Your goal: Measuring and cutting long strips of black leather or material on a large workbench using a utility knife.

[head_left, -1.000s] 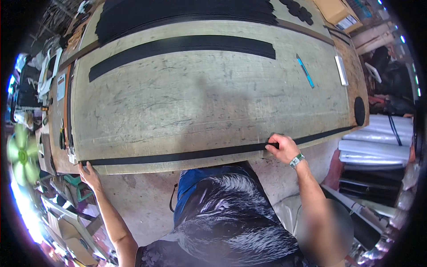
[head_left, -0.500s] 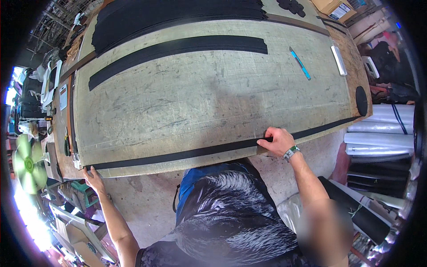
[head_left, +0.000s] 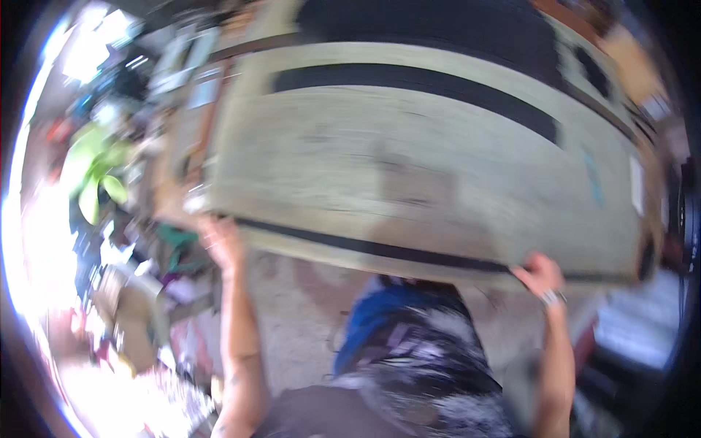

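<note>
A long narrow black strip (head_left: pixel 380 248) lies along the table's near edge, running from one hand to the other and on past the right one. My left hand (head_left: pixel 223 242) is at the strip's left end, by the table corner; motion smears its fingers. Farther right, my right hand (head_left: pixel 542 276) has its thumb and fingers closed on the strip at the edge, with a banded watch or bracelet (head_left: pixel 553 297) on the wrist. The whole picture is blurred, so whether the strip is lifted anywhere cannot be told.
A wider black strip (head_left: pixel 416 80) lies across the far part of the worn table (head_left: pixel 314 160), before a large black stack (head_left: pixel 431 29). A blurred blue pen-like tool (head_left: pixel 593 175) and a white bar (head_left: pixel 637 184) lie at the right. A green fan (head_left: pixel 95 171) stands at the left.
My view has swung, tilting the table in the picture and blurring it. My right hand has moved farther right along the strip. My left hand stays by its left end.
</note>
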The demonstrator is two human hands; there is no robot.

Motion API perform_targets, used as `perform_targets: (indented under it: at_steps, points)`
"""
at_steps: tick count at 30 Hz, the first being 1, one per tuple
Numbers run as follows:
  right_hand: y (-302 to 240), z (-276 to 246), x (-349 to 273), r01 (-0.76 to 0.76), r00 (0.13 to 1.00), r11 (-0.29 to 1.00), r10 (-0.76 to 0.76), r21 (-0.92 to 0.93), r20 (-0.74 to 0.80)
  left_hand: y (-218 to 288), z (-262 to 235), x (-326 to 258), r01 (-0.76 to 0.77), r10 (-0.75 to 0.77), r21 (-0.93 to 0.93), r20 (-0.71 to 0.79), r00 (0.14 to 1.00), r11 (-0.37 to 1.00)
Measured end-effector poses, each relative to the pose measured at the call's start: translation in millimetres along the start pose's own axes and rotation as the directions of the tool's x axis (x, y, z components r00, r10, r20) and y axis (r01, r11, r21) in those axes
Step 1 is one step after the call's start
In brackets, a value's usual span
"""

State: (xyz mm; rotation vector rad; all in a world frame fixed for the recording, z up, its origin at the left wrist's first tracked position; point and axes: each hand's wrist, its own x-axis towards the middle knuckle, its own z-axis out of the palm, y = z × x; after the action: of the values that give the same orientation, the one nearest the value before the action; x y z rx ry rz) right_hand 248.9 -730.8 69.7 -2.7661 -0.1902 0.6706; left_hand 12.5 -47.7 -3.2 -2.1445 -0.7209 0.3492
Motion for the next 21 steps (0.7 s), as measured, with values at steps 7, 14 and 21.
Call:
perform_targets:
  at_steps: [7, 14, 21]
  points:
    - [87.9, 47.6, 15.9, 0.132, 0.978, 0.983, -0.108, 0.129, -0.181, 0.0, -25.2, 2.6, 0.401, -0.620, -0.869, 0.150, 0.770, 0.289]
    - [-0.6, -7.6, 11.4, -0.003, 0.996, 0.999, 0.006, -0.035, 0.088, -15.0, -41.1, -21.0, 0.399, -0.590, -0.905, 0.243, 0.770, 0.148]
    - [124.1, 33.6, 12.1, -0.064, 0.998, 0.912, 0.049, 0.404, 0.046, 25.7, -19.3, 0.3, 0.168, -0.451, -0.735, -0.205, 0.869, 0.657]
